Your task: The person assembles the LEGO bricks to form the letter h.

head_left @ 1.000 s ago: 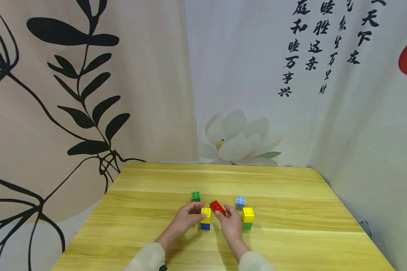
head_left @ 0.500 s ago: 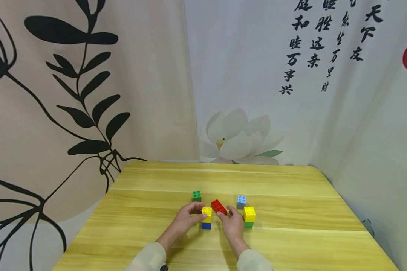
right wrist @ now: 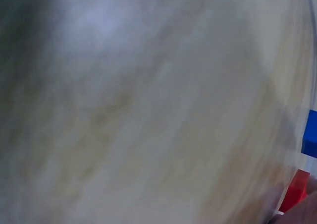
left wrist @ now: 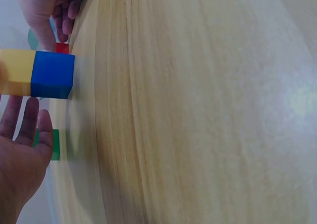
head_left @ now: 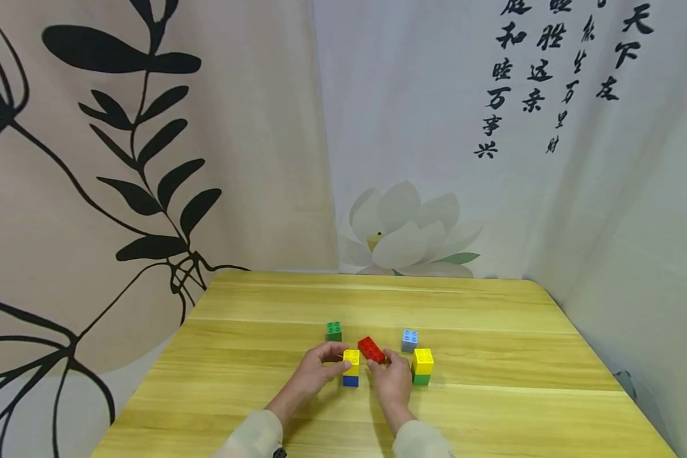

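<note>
My left hand pinches a yellow brick between thumb and fingers. Directly below it is a blue brick, joined to it as an upright stack; whether its base touches the table I cannot tell. Just to the right, my right hand holds the near end of a long red brick, which lies at a slant. In the left wrist view, the blue brick hides part of the scene behind it. The right wrist view catches only the red brick and some fingers at its lower right corner.
Beyond my left hand stands a green brick. A light blue brick is behind my right hand. To that hand's right stands a yellow brick on a green one. All are on the wooden table, before a printed curtain.
The head view has shifted slightly, so everything sits a little farther right in it. Both hands keep their hold, and the bricks stay in the same places relative to one another.
</note>
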Demonstrator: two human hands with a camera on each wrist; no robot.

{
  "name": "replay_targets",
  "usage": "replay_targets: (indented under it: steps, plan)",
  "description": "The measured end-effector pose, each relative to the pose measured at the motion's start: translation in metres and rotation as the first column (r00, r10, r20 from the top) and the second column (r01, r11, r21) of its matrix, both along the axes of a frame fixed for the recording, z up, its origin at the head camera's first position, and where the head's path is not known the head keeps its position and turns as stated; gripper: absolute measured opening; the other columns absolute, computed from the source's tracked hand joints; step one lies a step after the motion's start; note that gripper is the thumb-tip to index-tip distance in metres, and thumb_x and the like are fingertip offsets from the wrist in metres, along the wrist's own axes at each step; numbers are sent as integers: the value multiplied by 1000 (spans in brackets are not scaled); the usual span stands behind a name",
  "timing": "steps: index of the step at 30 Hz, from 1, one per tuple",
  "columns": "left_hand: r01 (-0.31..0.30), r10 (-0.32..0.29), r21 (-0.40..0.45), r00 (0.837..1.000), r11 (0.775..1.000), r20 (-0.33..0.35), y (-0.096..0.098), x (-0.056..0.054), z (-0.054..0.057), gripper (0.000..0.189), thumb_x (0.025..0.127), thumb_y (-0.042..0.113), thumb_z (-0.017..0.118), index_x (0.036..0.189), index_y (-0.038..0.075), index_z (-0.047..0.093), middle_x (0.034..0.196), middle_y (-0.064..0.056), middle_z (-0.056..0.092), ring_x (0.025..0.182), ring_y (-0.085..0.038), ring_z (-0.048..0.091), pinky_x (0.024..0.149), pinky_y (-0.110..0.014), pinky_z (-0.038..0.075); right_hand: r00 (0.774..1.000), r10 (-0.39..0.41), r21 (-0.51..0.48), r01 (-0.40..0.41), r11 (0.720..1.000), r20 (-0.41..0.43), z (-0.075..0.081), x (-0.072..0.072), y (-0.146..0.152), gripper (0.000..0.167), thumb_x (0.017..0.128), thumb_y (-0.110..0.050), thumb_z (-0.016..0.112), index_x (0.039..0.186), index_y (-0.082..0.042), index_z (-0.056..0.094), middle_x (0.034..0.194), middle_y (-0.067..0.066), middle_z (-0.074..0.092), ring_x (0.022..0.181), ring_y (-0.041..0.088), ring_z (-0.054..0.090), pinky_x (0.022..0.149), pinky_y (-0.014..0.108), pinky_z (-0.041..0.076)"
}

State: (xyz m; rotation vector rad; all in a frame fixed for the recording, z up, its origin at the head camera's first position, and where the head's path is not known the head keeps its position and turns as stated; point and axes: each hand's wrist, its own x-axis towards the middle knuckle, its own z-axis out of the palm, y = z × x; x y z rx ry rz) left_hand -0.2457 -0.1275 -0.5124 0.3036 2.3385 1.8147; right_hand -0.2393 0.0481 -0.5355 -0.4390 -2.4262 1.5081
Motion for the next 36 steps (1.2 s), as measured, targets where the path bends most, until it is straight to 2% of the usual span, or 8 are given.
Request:
replay_targets:
  steps: [16, 23, 30, 36]
  plan:
    - [9, -9, 26, 1000, 1000, -14, 3, -4, -6, 42, 93, 22, 72, 129, 2, 61, 118, -7, 64, 110, -27, 57, 84, -42, 53, 1000, -13, 145, 10, 989, 24, -1, -1, -5, 42, 85, -14, 79, 119, 6, 66, 107, 20, 65, 96, 35, 61, 86, 51, 49]
    - [14, -14, 32, 1000, 999, -13, 2, -6, -11, 40, 94, 19, 70, 129, 2, 61, 118, -7, 64, 110, -28, 57, 86, -40, 53, 1000, -6, 191, 3, 982, 14, 0, -1, -6, 40, 84, -14, 80, 115, 7, 67, 99, 18, 65, 88, 32, 60, 81, 49, 50]
    - [23, -22, 22, 1000, 1000, -19, 0, -4, -8, 40, 93, 24, 72, 127, 5, 63, 116, -5, 65, 108, -25, 58, 86, -36, 53, 1000, 13, 182, -14, 983, 4, -3, -2, -5, 38, 85, -14, 79, 116, 6, 67, 100, 18, 64, 88, 31, 60, 81, 49, 50]
    - [21, -21, 11, 999, 1000, -24, -2, -4, -10, 39, 93, 27, 72, 126, 7, 64, 114, -4, 66, 108, -24, 59, 86, -37, 53, 1000, 18, 113, -20, 993, 18, 0, -2, -5, 37, 87, -14, 77, 116, 7, 67, 101, 18, 66, 86, 30, 60, 81, 49, 51]
